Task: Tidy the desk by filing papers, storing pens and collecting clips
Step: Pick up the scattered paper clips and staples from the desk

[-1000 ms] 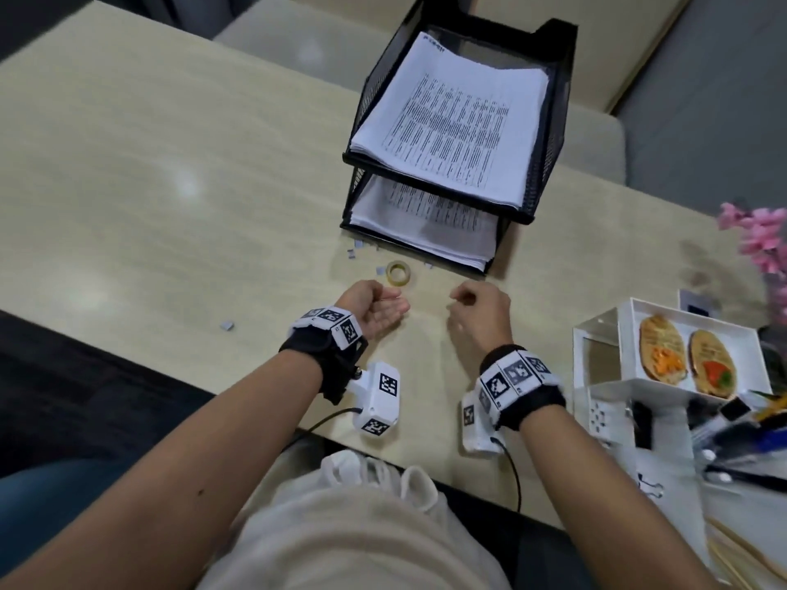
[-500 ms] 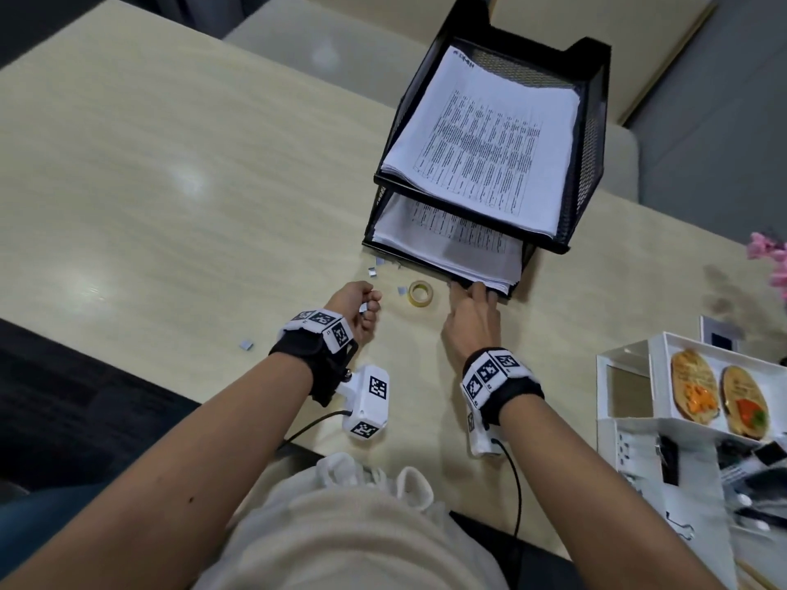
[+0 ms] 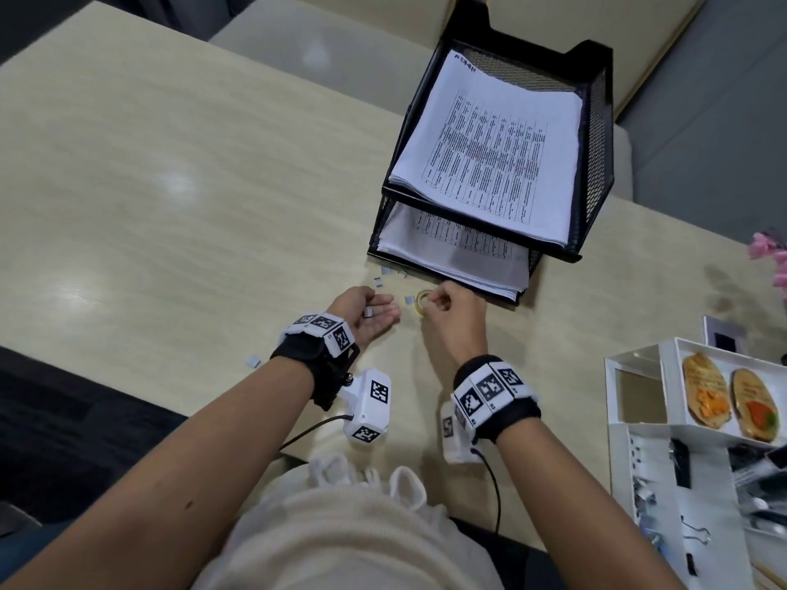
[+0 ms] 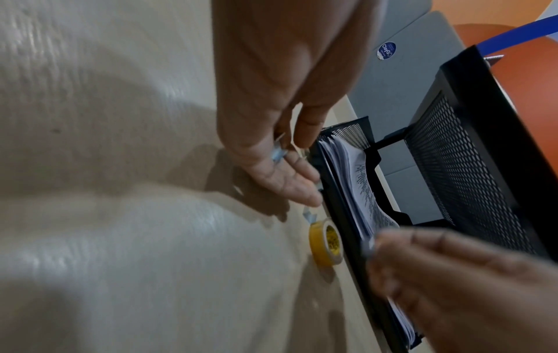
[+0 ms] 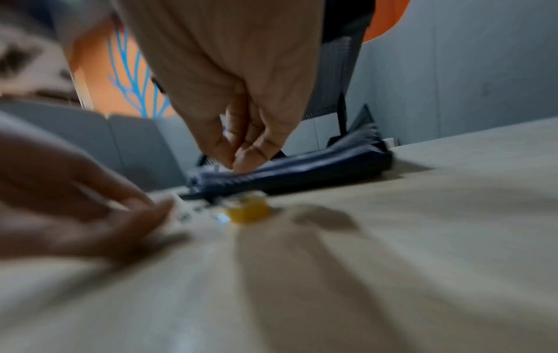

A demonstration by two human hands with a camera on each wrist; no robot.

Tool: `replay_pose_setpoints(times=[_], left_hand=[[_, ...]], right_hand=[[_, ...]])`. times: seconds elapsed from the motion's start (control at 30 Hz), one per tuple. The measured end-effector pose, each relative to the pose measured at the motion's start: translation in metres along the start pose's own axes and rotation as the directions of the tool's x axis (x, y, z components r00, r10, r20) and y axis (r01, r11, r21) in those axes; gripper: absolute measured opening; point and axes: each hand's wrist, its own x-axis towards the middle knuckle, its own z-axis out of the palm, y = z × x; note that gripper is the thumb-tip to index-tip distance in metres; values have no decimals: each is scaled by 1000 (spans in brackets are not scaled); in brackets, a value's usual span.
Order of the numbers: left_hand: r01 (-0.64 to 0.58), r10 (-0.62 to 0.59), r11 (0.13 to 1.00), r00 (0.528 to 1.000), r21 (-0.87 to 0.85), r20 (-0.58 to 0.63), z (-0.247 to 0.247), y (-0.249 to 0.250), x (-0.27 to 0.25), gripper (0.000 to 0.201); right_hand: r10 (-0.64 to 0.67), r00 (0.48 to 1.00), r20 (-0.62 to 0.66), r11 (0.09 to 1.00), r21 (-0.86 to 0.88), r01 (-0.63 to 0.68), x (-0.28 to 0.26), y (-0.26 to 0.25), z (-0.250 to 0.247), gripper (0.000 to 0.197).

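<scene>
Fingers (image 5: 217,148), R hand (image 3: 455,317): off tray (image 3: 598,121), pinching clip (image 4: 370,244).

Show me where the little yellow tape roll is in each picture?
Head: tape roll on the desk, centre, in front of the black paper tray.
Left wrist: right of centre, lower half, beside the tray.
Right wrist: centre, blurred, before the tray.
Shared landmark: the tray.

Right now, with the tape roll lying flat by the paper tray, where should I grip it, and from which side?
Probably from above: the tape roll lies flat, hole up, so put one finger in the hole, thumb on the outer wall. Take the near side; the paper tray crowds the far side.
</scene>
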Motion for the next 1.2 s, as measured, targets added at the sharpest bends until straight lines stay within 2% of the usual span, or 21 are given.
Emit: replay_pose_setpoints(times=[0.07, 0.13, 0.27, 0.37, 0.57, 0.73, 0.83, 0.93, 1.07, 1.13, 1.2], left_hand=[[14, -13, 999, 999, -52, 30, -2, 1, 0, 41], [38, -34, 995, 998, -92, 44, -7, 5, 1, 41], [55, -54, 998, 998, -39, 17, -31, 21, 1, 40], [31, -31, 999, 999, -30, -10, -53, 35, 3, 38], [5, -5, 1000, 999, 2, -35, -84, 57, 5, 36], [0, 1, 1000, 1000, 23, -14, -90, 70, 6, 34], [4, -4, 1000, 1000, 29, -4, -91, 73, 6, 34], [13, -13, 1000, 1000, 12, 1, -89, 70, 6, 35], [19, -18, 999, 1000, -42, 16, -92, 63, 5, 31], [-3, 4, 1000, 1000, -28, 19, -92, 60, 3, 30], [-26, 26, 1000, 999, -5, 24, -90, 56, 1, 31]], right_hand=[[-27, 997, 73, 992, 125, 17, -2, -26, 8, 8], [-37, 997, 75, 991, 129, 27, 4, -39, 20, 10], [57, 997, 55, 998, -43, -55, 15, -38, 42, 24], [-30, 997, 70, 965, -257, 47, 14, -34, 58, 36], [-39, 996, 83, 898, -435, 71, 22, -48, 88, 39], [-75, 990, 120, 927, -357, 113, 12, -48, 101, 25], [-141, 988, 62, 918, -365, 154, 2, -48, 101, 22], [-124, 990, 61, 915, -379, 138, 3, -53, 103, 21], [-103, 987, 124, 917, -372, 142, 5, -53, 101, 21], [-56, 994, 92, 957, -278, 80, 4, -54, 95, 20], [-18, 1000, 20, 994, -110, 20, 0, -64, 86, 19]])
